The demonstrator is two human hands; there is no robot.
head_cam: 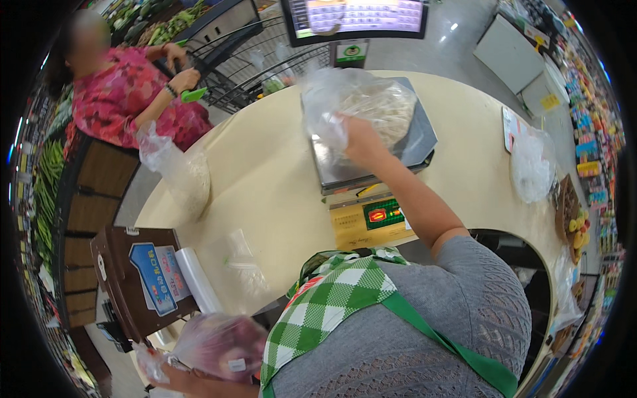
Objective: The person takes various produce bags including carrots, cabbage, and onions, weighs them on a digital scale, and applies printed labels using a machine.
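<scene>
My right hand (362, 141) grips the gathered top of a clear plastic bag (385, 107) of pale strands, perhaps noodles or sprouts. This bag rests on a metal weighing scale (343, 171) at the counter's far side. Low on the left, my left hand (171, 374) is closed on the bunched plastic of a bag (219, 343). Round reddish-purple produce fills it, and a white label is stuck to its side. Plastic partly covers the left fingers. A knotted bag of pale food (191, 186) stands on the counter's left part.
Beyond the counter (259, 174), a person in pink (134, 94) holds a shopping cart (244, 69). A screen (356, 20) stands behind the scale. A brown box (122, 283) and plastic roll (196, 278) are at left, a yellow packet (348, 226) near me, a plastic bag (532, 164) at right.
</scene>
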